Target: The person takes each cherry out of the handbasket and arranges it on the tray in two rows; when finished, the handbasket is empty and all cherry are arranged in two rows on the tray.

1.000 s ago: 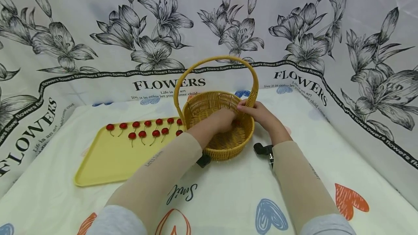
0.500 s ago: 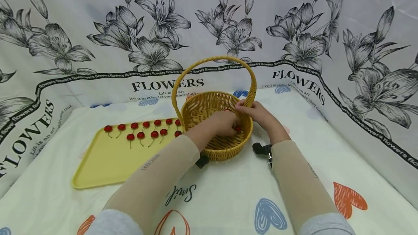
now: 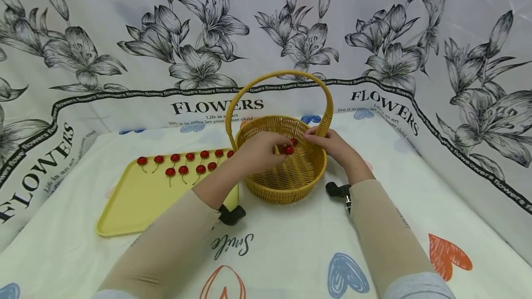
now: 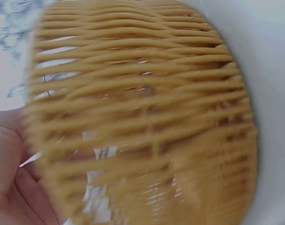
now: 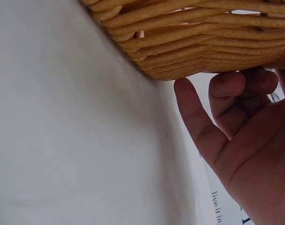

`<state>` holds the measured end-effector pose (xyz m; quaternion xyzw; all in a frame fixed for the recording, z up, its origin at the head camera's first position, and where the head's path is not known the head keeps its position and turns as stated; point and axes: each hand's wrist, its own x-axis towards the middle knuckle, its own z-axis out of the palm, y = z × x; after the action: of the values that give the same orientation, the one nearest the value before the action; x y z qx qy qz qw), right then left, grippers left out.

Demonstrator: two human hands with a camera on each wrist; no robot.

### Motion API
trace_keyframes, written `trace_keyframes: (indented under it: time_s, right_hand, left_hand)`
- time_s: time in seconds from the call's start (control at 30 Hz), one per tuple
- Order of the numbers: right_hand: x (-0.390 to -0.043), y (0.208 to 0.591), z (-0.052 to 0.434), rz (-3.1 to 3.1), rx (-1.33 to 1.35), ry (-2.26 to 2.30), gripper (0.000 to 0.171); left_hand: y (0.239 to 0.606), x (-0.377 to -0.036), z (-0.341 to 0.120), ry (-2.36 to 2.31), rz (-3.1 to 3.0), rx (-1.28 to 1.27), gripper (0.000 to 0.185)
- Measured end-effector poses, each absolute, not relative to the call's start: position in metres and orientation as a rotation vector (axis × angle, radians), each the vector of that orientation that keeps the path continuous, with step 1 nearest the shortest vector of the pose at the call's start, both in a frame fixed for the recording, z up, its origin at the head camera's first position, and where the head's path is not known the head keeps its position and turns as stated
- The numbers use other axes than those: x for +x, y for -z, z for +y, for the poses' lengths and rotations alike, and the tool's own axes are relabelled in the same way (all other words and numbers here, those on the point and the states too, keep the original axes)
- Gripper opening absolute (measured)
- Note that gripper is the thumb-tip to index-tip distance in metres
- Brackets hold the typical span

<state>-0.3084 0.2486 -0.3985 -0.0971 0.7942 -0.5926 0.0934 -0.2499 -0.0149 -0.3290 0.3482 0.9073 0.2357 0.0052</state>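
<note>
A woven yellow basket (image 3: 282,191) with a tall hoop handle (image 3: 287,74) stands mid-table. My left hand (image 3: 279,149) is over its near-left rim and pinches a red cherry (image 3: 288,150) at the fingertips. A second cherry (image 3: 294,141) shows just behind it inside the basket. My right hand (image 3: 317,138) grips the basket's right rim at the foot of the handle. The left wrist view is a blur of basket wall (image 4: 147,117) with my left hand (image 4: 11,178) at the lower left. In the right wrist view, my right hand (image 5: 236,112) curls under the basket's side (image 5: 203,42).
A yellow tray (image 3: 137,202) lies left of the basket, with two rows of several red cherries (image 3: 184,163) along its far edge. A flower-print cloth backdrop (image 3: 124,36) walls in the back and both sides. The tablecloth (image 3: 291,243) carries printed hearts.
My left hand has risen from the basket's floor and drawn back to the left, a cherry at its fingertips. The right hand has stayed on the rim.
</note>
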Motion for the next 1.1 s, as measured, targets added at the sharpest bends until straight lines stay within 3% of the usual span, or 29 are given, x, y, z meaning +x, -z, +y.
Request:
trace_keyframes:
  time_s: [0.43,0.73,1.1]
  right_hand:
    - [-0.304,0.402,0.253,2.367,-0.260,1.741,0.053]
    - [-0.302,0.403,0.251,2.343,-0.238,1.734,0.053]
    - [-0.303,0.393,0.246,2.385,-0.262,1.698,0.052]
  left_hand:
    - [0.306,-0.202,-0.108,-1.187,2.818,0.910,0.039]
    - [0.291,-0.205,-0.163,-1.227,2.942,0.540,0.038]
    - [0.289,-0.221,-0.237,-1.178,3.012,0.300,0.041]
